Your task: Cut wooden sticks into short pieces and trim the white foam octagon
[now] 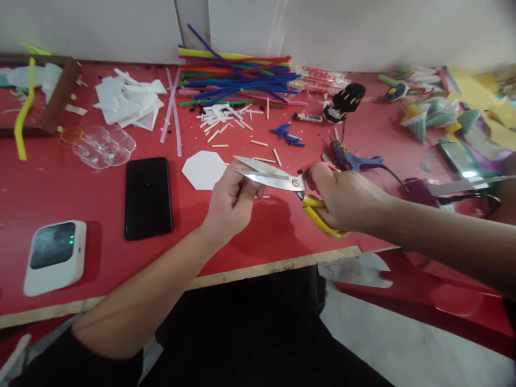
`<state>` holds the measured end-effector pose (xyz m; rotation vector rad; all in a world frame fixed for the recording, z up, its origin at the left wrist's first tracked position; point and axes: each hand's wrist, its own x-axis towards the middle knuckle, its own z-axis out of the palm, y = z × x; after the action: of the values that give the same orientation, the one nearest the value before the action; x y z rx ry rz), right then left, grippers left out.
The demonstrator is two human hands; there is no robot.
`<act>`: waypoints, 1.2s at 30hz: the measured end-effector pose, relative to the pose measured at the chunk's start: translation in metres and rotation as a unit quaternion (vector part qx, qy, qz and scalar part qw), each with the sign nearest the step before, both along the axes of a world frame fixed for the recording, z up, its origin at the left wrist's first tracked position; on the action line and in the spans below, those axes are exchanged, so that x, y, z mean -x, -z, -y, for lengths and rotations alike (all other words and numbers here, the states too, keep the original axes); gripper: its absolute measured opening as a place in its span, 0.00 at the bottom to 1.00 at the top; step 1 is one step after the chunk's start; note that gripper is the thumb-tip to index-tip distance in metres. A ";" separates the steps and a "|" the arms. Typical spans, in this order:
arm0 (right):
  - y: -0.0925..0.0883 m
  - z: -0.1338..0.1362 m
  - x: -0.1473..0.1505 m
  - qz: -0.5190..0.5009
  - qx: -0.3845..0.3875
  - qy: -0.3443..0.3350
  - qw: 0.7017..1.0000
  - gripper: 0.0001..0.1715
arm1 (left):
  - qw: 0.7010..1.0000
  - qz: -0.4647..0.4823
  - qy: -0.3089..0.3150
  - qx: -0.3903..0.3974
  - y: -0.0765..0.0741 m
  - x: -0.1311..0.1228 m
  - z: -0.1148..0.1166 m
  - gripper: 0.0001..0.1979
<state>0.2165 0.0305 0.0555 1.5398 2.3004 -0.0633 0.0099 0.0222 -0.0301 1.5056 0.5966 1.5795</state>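
Two scissors blades against left fingers, right hand on handles

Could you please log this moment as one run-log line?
right hand: holds scissors, blades open | left hand: pinched at blades | nearby: phone, white octagon

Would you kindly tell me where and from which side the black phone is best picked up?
Grip the phone across its two long edges, coming straight down from above. It lies flat on the table with bare surface along both long sides, leaving room for fingers. The left hand is nearest; the right hand holds scissors.
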 end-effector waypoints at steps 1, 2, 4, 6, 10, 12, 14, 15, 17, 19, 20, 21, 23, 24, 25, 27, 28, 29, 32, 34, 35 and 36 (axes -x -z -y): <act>0.001 -0.002 -0.001 -0.012 -0.009 -0.003 1.000 0.28 | 1.000 0.002 0.006 0.006 0.000 -0.001 -0.002 0.07; 0.002 -0.003 -0.003 -0.026 -0.020 -0.006 0.999 0.28 | 1.000 0.005 0.011 0.016 -0.001 -0.002 -0.004 0.07; 0.003 -0.004 -0.005 -0.055 -0.042 -0.013 0.998 0.28 | 0.999 0.008 0.024 0.040 -0.001 -0.004 -0.005 0.07; 0.003 -0.002 -0.006 -0.075 -0.053 -0.015 0.996 0.30 | 0.998 0.008 0.035 0.060 0.000 -0.005 -0.005 0.08; 0.004 0.004 -0.007 -0.110 -0.035 -0.023 0.993 0.32 | 0.994 0.029 0.057 0.090 0.000 -0.007 0.000 0.10; 0.003 0.006 -0.007 -0.118 -0.035 -0.032 0.992 0.31 | 0.991 0.044 0.073 0.107 -0.002 -0.008 0.002 0.11; 0.001 0.006 -0.008 -0.112 -0.048 -0.042 0.992 0.29 | 0.987 0.052 0.088 0.121 -0.004 -0.008 0.003 0.12; -0.001 0.006 -0.008 -0.104 -0.052 -0.043 0.992 0.28 | 0.986 0.055 0.095 0.125 -0.006 -0.008 0.004 0.12; -0.004 0.005 -0.008 -0.087 -0.053 -0.039 0.994 0.27 | 0.985 0.055 0.106 0.129 -0.008 -0.006 0.005 0.12; -0.005 0.004 -0.007 -0.072 -0.053 -0.032 0.995 0.26 | 0.984 0.054 0.111 0.126 -0.008 -0.005 0.005 0.11; -0.006 0.004 -0.007 -0.067 -0.056 -0.030 0.996 0.25 | 0.984 0.053 0.112 0.125 -0.007 -0.004 0.004 0.11; -0.006 0.004 -0.006 -0.063 -0.059 -0.030 0.996 0.25 | 0.985 0.049 0.110 0.127 -0.006 -0.004 0.004 0.11; -0.005 0.004 -0.006 -0.051 -0.060 -0.029 0.996 0.23 | 0.985 0.038 0.106 0.133 -0.004 -0.004 0.003 0.12; -0.005 0.004 -0.005 -0.047 -0.058 -0.028 0.997 0.23 | 0.985 0.034 0.104 0.136 -0.003 -0.004 0.003 0.12; -0.005 0.004 -0.005 -0.043 -0.056 -0.028 0.997 0.23 | 0.985 0.032 0.104 0.137 -0.002 -0.004 0.003 0.13; -0.006 0.004 -0.005 -0.036 -0.051 -0.024 0.998 0.23 | 0.984 0.032 0.111 0.138 -0.001 -0.004 0.003 0.12; -0.007 0.004 -0.005 -0.033 -0.050 -0.022 0.998 0.23 | 0.983 0.033 0.115 0.140 -0.001 -0.004 0.003 0.12; -0.007 0.004 -0.005 -0.031 -0.050 -0.022 0.998 0.24 | 0.982 0.032 0.117 0.142 -0.001 -0.003 0.003 0.12; -0.009 0.004 -0.005 -0.021 -0.048 -0.022 0.998 0.26 | 0.981 0.025 0.115 0.157 0.000 -0.003 0.004 0.12; -0.009 0.003 -0.004 -0.005 -0.043 -0.017 0.999 0.28 | 0.981 0.024 0.111 0.160 0.000 -0.004 0.004 0.13; -0.008 0.003 -0.004 0.007 -0.043 -0.013 0.999 0.29 | 0.981 0.023 0.109 0.158 0.001 -0.004 0.003 0.13; -0.007 0.003 -0.004 0.019 -0.044 -0.009 0.999 0.30 | 0.982 0.024 0.108 0.156 0.001 -0.004 0.003 0.13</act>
<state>0.2201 0.0279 0.0629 1.5483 2.3151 0.0725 0.0140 0.0192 -0.0308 1.2485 0.6019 1.2855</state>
